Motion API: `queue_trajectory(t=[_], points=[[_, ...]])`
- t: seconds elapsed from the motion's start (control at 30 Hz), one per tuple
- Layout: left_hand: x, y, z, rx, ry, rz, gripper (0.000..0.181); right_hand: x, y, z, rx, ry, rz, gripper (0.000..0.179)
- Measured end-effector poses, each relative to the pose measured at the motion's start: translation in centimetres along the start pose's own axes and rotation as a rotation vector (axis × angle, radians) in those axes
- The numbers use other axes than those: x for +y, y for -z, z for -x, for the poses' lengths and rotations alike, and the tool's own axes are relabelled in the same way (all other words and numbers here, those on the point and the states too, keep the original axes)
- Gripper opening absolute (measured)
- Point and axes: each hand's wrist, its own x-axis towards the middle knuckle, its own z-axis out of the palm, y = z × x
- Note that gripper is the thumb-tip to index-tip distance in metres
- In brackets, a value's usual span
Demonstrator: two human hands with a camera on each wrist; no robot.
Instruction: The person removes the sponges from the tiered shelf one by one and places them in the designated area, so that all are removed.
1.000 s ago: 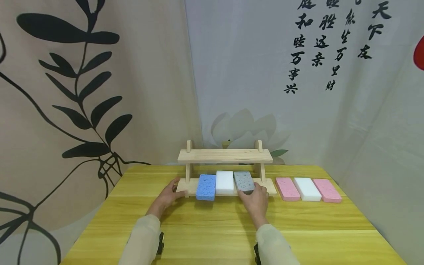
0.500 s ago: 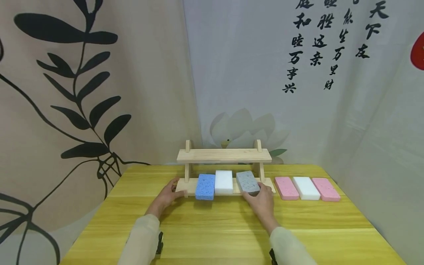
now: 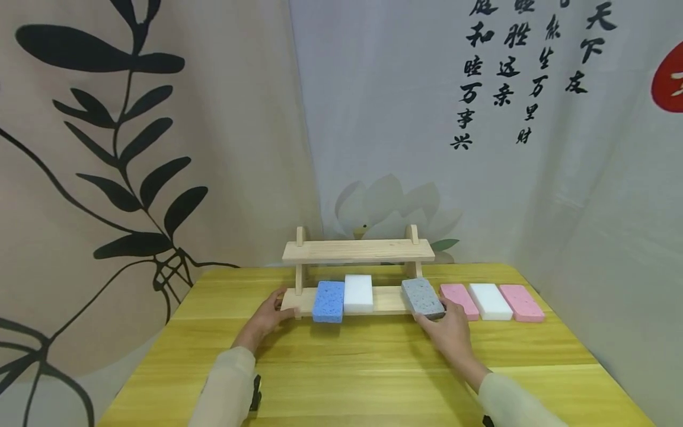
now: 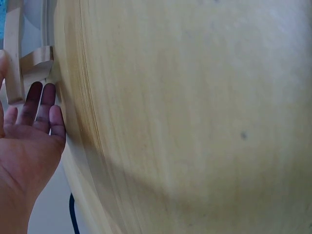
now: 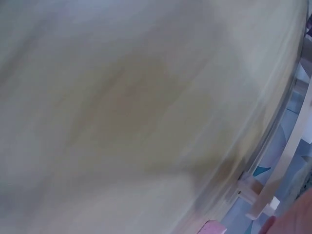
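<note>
A two-tier wooden rack (image 3: 357, 251) stands at the back of the table. My left hand (image 3: 265, 320) holds the left end of its lower shelf; in the left wrist view the fingers (image 4: 45, 109) lie behind the shelf's end, and the thumb is on the front side. A blue sponge (image 3: 328, 301) and a white sponge (image 3: 358, 293) sit side by side on that shelf, both overhanging its front edge. My right hand (image 3: 453, 333) grips a grey sponge (image 3: 421, 296) by its near right corner, tilted over the shelf's right end. Only the right hand's edge shows in the right wrist view.
Right of the rack, a pink sponge (image 3: 459, 295), a white sponge (image 3: 490, 301) and another pink sponge (image 3: 521, 302) lie flat in a row on the wooden table (image 3: 341, 379). A printed cloth (image 3: 245, 118) hangs behind the table.
My right hand has carried the grey sponge to the right, from beside the white sponge to the shelf's right end, turning it slightly. My left hand has kept its place on the rack.
</note>
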Motion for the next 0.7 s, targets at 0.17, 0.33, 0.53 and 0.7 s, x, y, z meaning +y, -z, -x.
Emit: queue_trajectory(t=[0.17, 0.33, 0.53, 0.7], points=[[-0.2, 0.2, 0.0, 0.009, -0.004, 0.004, 0.085, 1.3, 1.6, 0.6, -0.002, 0.008, -0.017, 0.078], [-0.3, 0.2, 0.1, 0.010, -0.007, -0.006, 0.085, 2.4, 3.2, 1.3, -0.027, -0.037, -0.015, 0.085], [-0.3, 0.1, 0.0, -0.005, -0.007, -0.002, 0.087, 3.8, 5.5, 1.8, -0.039, -0.083, -0.001, 0.094], [-0.2, 0.0, -0.1, -0.005, -0.004, 0.001, 0.088, 4.7, 7.2, 2.4, -0.042, -0.086, 0.029, 0.090]])
